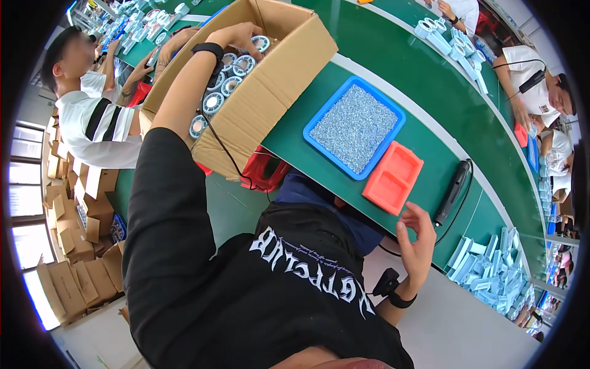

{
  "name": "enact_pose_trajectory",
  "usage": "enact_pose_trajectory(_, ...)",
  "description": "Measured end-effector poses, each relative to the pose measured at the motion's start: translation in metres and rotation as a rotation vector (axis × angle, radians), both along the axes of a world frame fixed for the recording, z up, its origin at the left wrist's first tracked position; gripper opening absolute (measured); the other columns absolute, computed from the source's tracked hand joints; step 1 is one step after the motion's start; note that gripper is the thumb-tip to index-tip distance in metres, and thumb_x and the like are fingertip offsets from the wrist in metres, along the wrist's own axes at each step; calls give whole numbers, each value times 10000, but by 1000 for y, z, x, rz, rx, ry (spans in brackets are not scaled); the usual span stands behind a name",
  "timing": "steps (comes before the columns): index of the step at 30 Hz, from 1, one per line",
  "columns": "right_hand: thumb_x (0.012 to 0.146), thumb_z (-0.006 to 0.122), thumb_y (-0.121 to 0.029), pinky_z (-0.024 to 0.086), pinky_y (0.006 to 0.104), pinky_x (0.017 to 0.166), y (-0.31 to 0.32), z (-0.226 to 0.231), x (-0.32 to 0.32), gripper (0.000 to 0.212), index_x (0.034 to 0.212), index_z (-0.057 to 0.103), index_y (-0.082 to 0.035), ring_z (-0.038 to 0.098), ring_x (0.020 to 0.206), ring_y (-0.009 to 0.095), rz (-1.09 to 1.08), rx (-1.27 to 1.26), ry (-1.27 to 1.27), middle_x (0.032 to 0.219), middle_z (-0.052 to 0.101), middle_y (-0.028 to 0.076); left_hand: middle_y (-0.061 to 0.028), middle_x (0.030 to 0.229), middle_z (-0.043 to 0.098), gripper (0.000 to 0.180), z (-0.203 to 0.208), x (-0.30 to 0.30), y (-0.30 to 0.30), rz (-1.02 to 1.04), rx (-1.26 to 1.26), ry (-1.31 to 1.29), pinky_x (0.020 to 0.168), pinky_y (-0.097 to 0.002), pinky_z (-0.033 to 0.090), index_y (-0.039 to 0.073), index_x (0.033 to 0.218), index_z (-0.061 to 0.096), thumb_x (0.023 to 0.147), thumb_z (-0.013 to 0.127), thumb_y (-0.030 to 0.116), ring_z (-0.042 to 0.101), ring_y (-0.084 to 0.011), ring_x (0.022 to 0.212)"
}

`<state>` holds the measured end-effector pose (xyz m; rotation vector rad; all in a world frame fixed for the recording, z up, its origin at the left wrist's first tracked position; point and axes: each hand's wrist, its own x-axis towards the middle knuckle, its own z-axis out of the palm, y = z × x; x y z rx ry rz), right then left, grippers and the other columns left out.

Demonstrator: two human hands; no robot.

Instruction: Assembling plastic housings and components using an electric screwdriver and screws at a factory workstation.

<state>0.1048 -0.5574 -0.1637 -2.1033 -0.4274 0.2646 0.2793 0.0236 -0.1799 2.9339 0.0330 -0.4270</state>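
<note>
My left hand (pixel 241 38) reaches into an open cardboard box (pixel 279 92) at the upper left. Its fingers close around a round white and light-blue part (pixel 261 43) with a hollow centre. Several similar round parts (pixel 213 103) lie in the box below the hand and forearm. My right hand (pixel 418 241) hangs by the table edge with fingers apart and holds nothing. Closest to it is a red two-compartment tray (pixel 393 178). Beside that stands a blue tray (pixel 399 117) full of small silvery screws (pixel 353 129).
A black electric screwdriver (pixel 452 192) with a cable lies right of the red tray. Light-blue plastic housings (pixel 491 270) are heaped at the table's right end. Across the green table, co-workers handle similar parts. Another person (pixel 98 117) is at left, near stacked cardboard boxes (pixel 80 264).
</note>
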Motion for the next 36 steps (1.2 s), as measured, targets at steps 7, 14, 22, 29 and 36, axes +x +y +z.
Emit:
enact_pose_trajectory(7, 832, 614, -31, 492, 276, 767, -11, -4, -7, 351, 1175, 553, 8, 598, 822, 147, -39, 14, -45, 937, 602, 91, -152, 1006, 678, 657, -7, -1, 0, 34, 12, -130, 823, -363, 505, 16, 1076, 650, 550, 834, 366, 647, -281, 924)
enact_pose_trajectory(14, 862, 611, -66, 486, 264, 759, -22, -8, -11, 305, 1154, 562, 8, 591, 821, 135, -176, 56, 9, 925, 599, 80, -156, 977, 682, 642, 6, 8, 0, 59, -30, -173, 827, -354, 505, 15, 1052, 662, 585, 815, 428, 651, -275, 914)
enact_pose_trajectory(22, 882, 619, -93, 486, 253, 750, -19, -18, -9, 275, 1131, 566, 11, 593, 813, 140, -189, 136, -112, 911, 597, 77, -29, 890, 670, 467, 102, -13, 8, 50, -742, -483, 700, -323, 527, 35, 1117, 606, 832, 661, 401, 618, -141, 799)
enact_pose_trajectory(29, 842, 653, -90, 514, 312, 760, -2, -22, -11, 524, 1304, 415, -26, 578, 933, 188, -181, 545, -95, 1122, 536, 124, -124, 1302, 523, 616, 202, -156, -110, -322, -1547, -483, 953, -415, 462, 35, 1333, 433, 858, 654, 359, 547, -271, 1138)
enact_pose_trajectory(36, 641, 821, -254, 473, 417, 915, 61, 5, -4, 1007, 1423, 213, -74, 456, 1205, 306, 115, 759, -372, 1376, 375, 198, -110, 1176, 577, 598, 49, -216, -290, 105, -1778, 99, 848, -364, 517, -5, 1256, 488, 860, 601, 428, 575, -213, 1080)
